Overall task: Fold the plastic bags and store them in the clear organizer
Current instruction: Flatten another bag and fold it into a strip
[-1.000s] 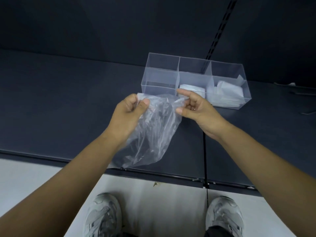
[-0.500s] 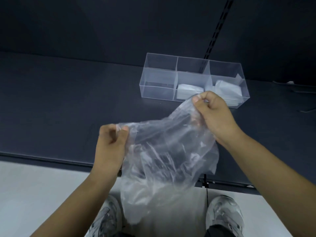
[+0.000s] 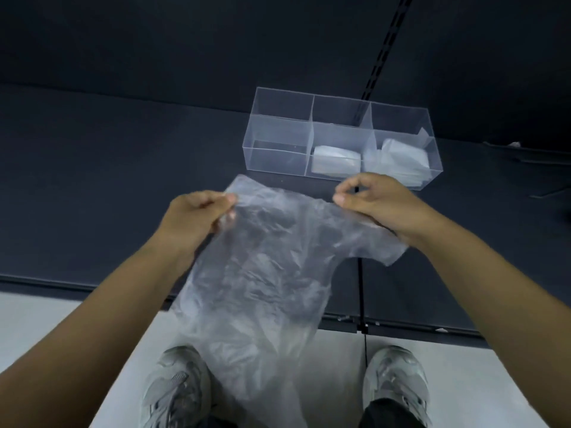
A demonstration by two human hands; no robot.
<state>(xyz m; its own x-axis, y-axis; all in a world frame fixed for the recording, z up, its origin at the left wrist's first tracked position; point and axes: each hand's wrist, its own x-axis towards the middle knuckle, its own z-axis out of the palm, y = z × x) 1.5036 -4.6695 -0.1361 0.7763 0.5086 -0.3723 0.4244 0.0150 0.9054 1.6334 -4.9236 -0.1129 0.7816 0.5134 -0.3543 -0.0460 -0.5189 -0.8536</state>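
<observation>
A crumpled clear plastic bag point(image 3: 262, 273) hangs spread between my hands, over the dark shelf's front edge and down toward my shoes. My left hand point(image 3: 197, 217) pinches its top left corner. My right hand point(image 3: 377, 202) pinches the top right part, thumb against fingertip. Beyond them the clear organizer point(image 3: 278, 125) with three compartments stands on the shelf. Its left compartment holds nothing, a folded bag point(image 3: 335, 162) lies in the middle one, and more folded bags point(image 3: 401, 159) fill the right one.
The dark shelf point(image 3: 108, 180) stretches wide to the left of the organizer, with a dark back panel and a slotted upright point(image 3: 383, 47) behind. Its front edge point(image 3: 61, 282) runs above the pale floor, where my two grey shoes stand.
My hands have drawn apart and levelled, stretching the bag's top edge wide. The left hand rose and the right hand lowered slightly; the bag now hangs flatter.
</observation>
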